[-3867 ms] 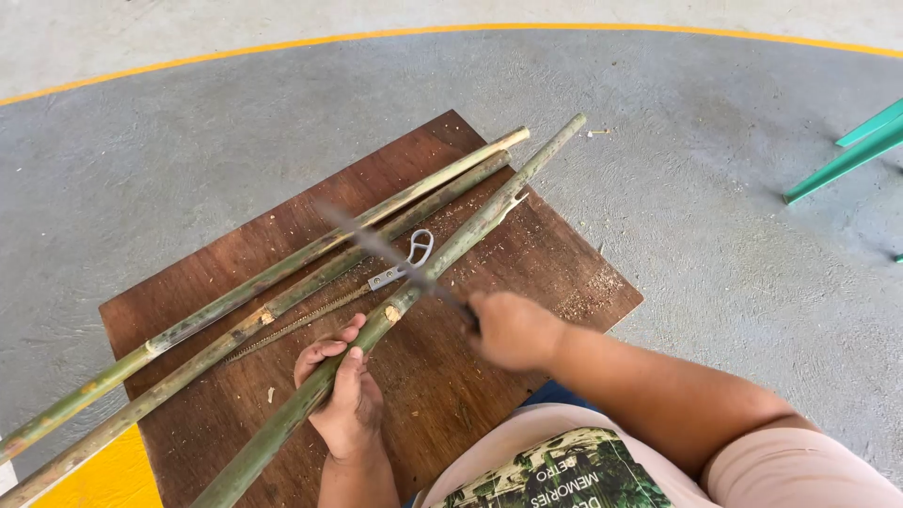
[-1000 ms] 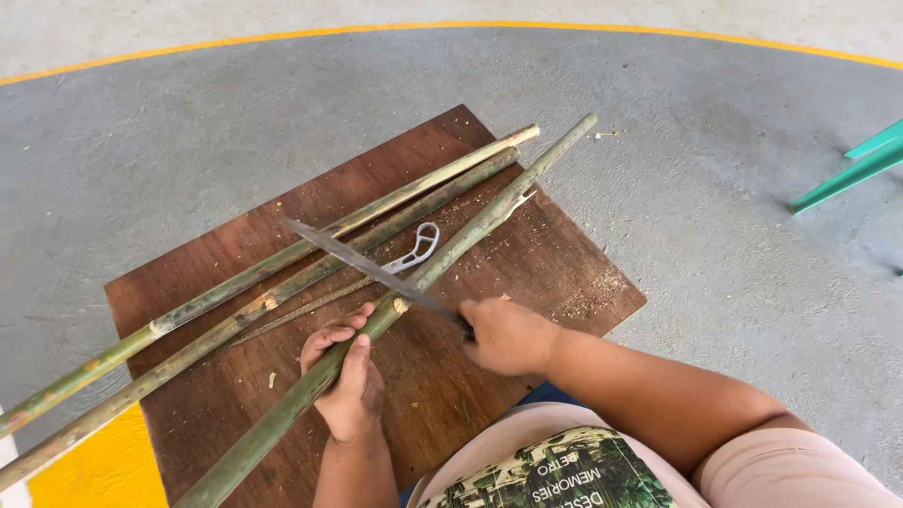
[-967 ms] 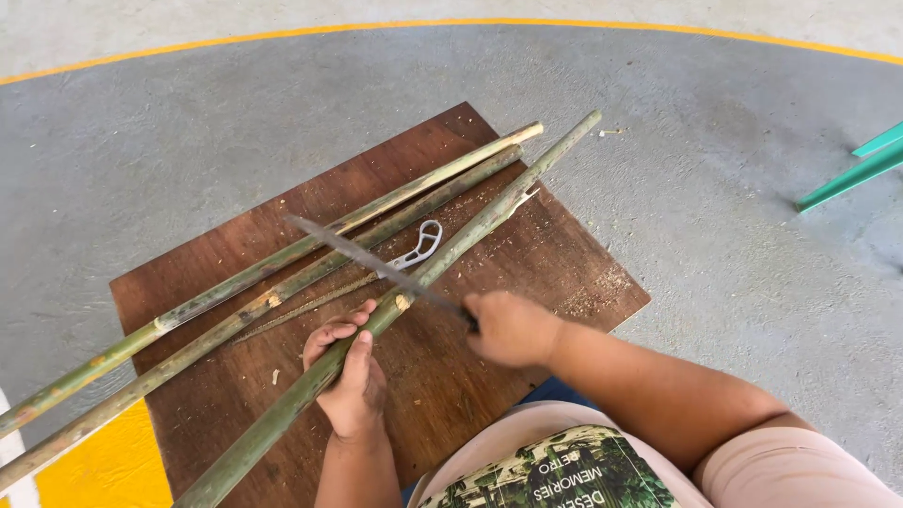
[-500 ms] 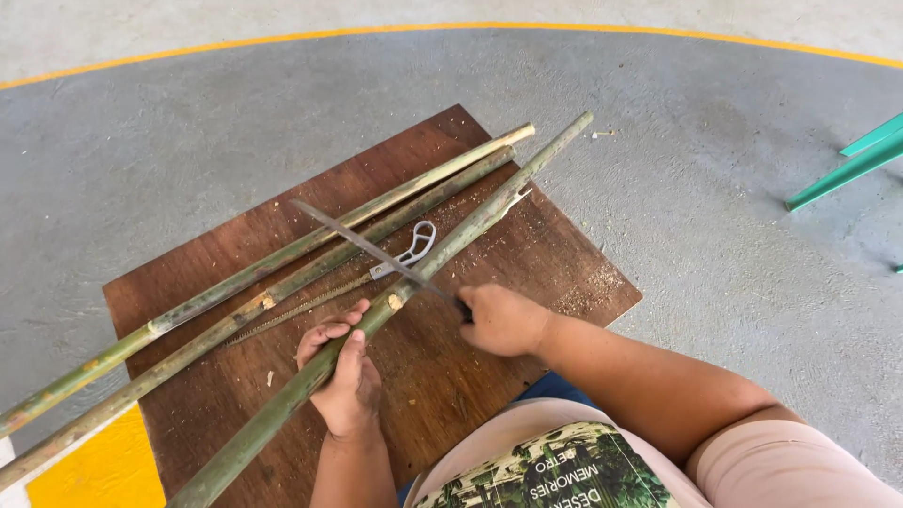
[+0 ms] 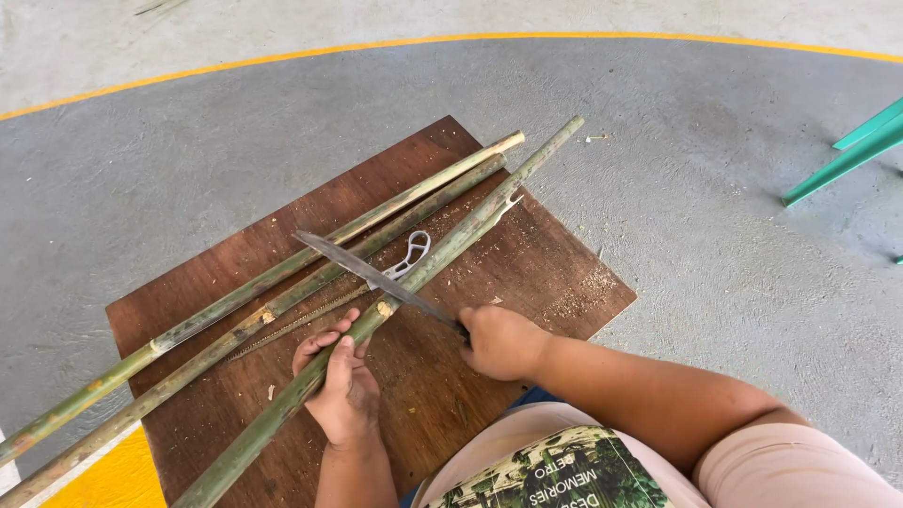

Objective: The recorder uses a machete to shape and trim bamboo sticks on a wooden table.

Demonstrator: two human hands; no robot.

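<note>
Right hand (image 5: 503,341): clenched on handle of long knife (image 5: 376,277), frame centre.
Knife axis: blade runs from the hand toward upper left, lying across near bamboo pole (image 5: 395,296), edge on it.
Left hand (image 5: 340,386): grasping same pole from above, lower centre, just below the blade.
Pole axis: lower left to upper right, far tip past board edge.
Around: two more bamboo poles (image 5: 282,282) beside it, roughly parallel; small saw (image 5: 329,306) with white handle between them.
Under: brown wooden board (image 5: 527,273) on grey floor (image 5: 705,216), sawdust scattered.
Upper right: teal chair leg (image 5: 847,155).

Single head-worn view, looking steeply down and forward, close over brown board (image 5: 527,273) on grey floor (image 5: 188,169).
</note>
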